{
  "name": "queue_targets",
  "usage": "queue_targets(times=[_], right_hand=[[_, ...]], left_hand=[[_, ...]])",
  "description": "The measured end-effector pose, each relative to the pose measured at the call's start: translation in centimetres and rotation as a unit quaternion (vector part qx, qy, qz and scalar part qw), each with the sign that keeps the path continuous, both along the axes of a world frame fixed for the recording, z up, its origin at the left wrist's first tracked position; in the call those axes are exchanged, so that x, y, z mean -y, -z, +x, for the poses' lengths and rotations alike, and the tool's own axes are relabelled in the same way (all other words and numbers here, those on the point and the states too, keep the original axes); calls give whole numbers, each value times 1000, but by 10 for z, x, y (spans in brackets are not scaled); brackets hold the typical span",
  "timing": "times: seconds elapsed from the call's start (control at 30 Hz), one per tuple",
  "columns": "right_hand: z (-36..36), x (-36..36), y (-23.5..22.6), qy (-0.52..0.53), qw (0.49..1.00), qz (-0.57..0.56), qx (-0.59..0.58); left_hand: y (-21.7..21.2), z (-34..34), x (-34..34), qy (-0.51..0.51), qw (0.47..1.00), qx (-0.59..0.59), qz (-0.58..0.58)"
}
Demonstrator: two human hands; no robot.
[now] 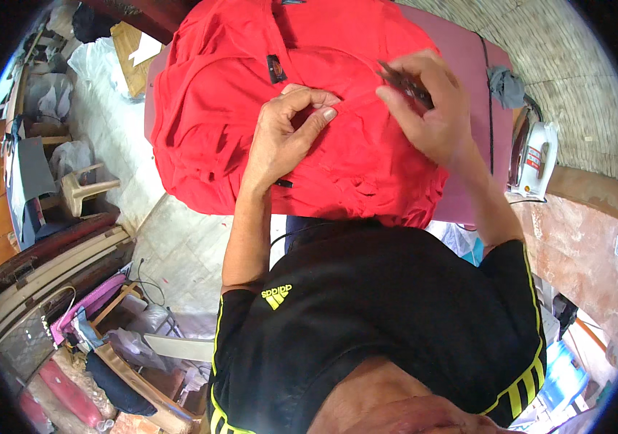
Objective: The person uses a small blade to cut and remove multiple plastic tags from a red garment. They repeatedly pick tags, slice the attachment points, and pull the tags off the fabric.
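Observation:
A red garment (236,108) lies spread over a pinkish board (461,65) in front of me. My left hand (287,130) pinches a fold of the red cloth near its middle, just below a small dark label (277,69). My right hand (425,101) holds a small dark tool, perhaps thread snips (404,81), with its tip at the same seam. Both hands rest on the garment, close together.
A white clothes iron (533,159) stands at the board's right edge, with a grey cloth (506,85) and a dark cord (490,94) beside it. A plastic stool (81,188), stacked boards and clutter fill the floor on the left.

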State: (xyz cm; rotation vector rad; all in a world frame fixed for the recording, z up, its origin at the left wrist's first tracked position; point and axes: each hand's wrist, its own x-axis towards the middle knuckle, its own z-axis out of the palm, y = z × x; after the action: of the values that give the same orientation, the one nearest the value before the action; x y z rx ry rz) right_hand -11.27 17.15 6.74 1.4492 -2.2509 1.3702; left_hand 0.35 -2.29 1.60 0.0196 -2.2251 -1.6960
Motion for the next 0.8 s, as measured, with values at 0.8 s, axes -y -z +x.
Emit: queue_targets(times=[0.8], right_hand=[[24,-35,0,-63,975,104,188]], left_hand=[[15,24,-50,-73,986,-112,-99]])
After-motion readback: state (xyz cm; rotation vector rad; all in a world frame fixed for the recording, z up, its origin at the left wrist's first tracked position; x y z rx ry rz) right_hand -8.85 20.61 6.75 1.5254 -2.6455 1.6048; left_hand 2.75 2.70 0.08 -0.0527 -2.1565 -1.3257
